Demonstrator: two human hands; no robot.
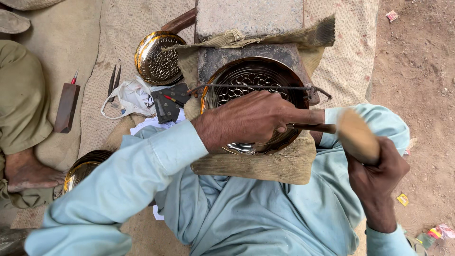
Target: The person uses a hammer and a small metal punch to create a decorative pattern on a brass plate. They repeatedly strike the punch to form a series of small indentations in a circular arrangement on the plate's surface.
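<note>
A round brass plate with a stamped pattern lies on a cloth-padded block in front of me. My left hand rests on the plate's near rim, closed around a thin dark metal punch that points right. My right hand grips a wooden mallet, whose blurred head sits just right of the punch's end. A thin metal rod crosses the plate above my left hand.
A second patterned brass plate lies at upper left, a third at lower left. Shears, a dark block and a white cloth lie on the burlap mat. Another person's leg and foot are at left. Dirt ground lies right.
</note>
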